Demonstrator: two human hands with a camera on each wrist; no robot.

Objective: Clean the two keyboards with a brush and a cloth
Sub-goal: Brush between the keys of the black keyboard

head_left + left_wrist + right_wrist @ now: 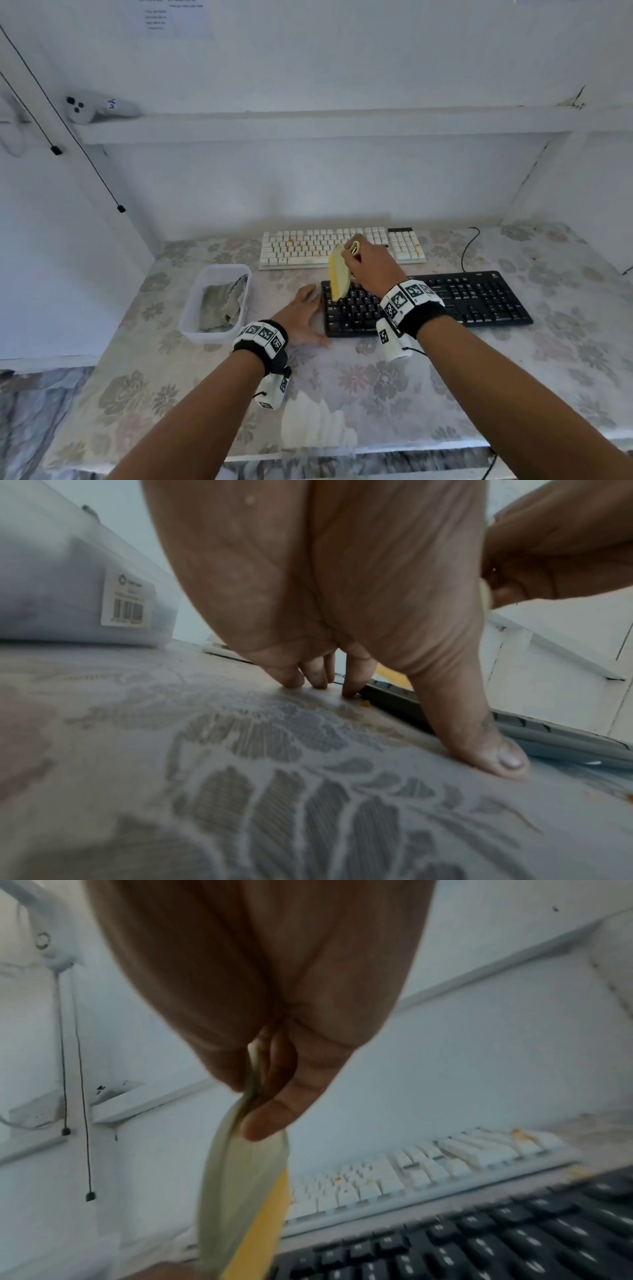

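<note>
1. the right hand [371, 265] pinches the handle of a yellow flat brush [338, 274] with pale bristles, its tip touching the left end of a black computer keyboard [479, 301].
2. the left hand [301, 317] rests flat, fingers straight, on the floral tablecloth [376, 383] just beside that keyboard.
3. a white keyboard [308, 246] with orange crumbs lies behind.
4. a grey cloth [222, 305] sits in a clear plastic tub [191, 329] at left.

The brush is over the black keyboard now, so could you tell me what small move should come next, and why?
Probably a short sweep leftward along the key rows. The right hand holds the brush, bristles at the black keyboard's left end; the left hand rests flat on the tablecloth against its left edge, seemingly bracing it.
</note>
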